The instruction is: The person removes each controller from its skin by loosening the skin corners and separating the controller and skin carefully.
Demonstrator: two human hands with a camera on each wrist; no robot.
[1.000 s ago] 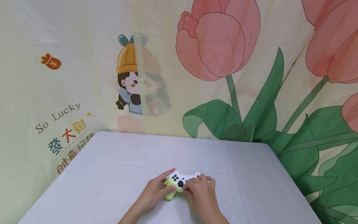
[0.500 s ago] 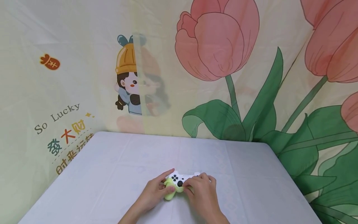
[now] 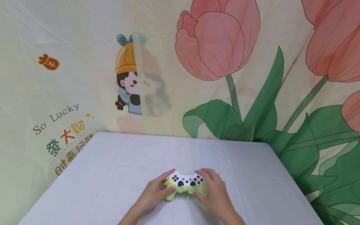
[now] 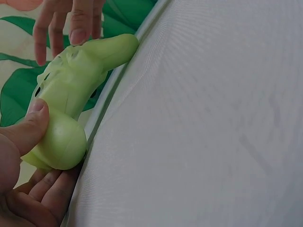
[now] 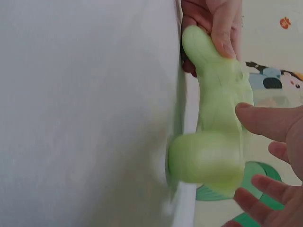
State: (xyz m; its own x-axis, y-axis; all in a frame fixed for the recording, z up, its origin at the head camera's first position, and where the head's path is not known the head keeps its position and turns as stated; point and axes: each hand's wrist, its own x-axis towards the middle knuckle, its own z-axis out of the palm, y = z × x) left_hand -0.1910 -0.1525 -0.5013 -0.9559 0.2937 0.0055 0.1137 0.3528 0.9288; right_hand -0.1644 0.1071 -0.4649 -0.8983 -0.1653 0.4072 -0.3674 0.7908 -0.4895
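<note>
A white game controller (image 3: 187, 179) is between a person's two hands, on the near part of a pale, cloth-covered counter (image 3: 140, 156), about midway between its left and right edges and well apart from the far edge. Whether it rests on the cloth or is held just above it, I cannot tell. Black buttons (image 3: 198, 180) and two dark thumbsticks (image 3: 180, 183) show on its face.

A soft, light green cover (image 5: 220, 104) wraps both grips and the lower part of the controller; its wrinkled, bunched edge runs just below the thumbsticks, and the white upper part is bare.

The left hand (image 3: 154, 192) grips the left end, thumb on the green cover, fingers curled underneath and behind, with the index finger reaching along the upper left corner.

The right hand (image 3: 215, 190) is spread around the right end, fingers apart by the upper right corner and thumb toward the lower edge. Its thumb tip overlaps the cover in the right wrist view; how firmly it touches, I cannot tell.

Beyond the counter's far edge is a cream backdrop (image 3: 92, 47) printed with large pink tulips (image 3: 217, 40), green leaves (image 3: 216, 118), a cartoon figure (image 3: 129, 78) in a yellow hat and, at left, "So Lucky" lettering (image 3: 56, 117).
</note>
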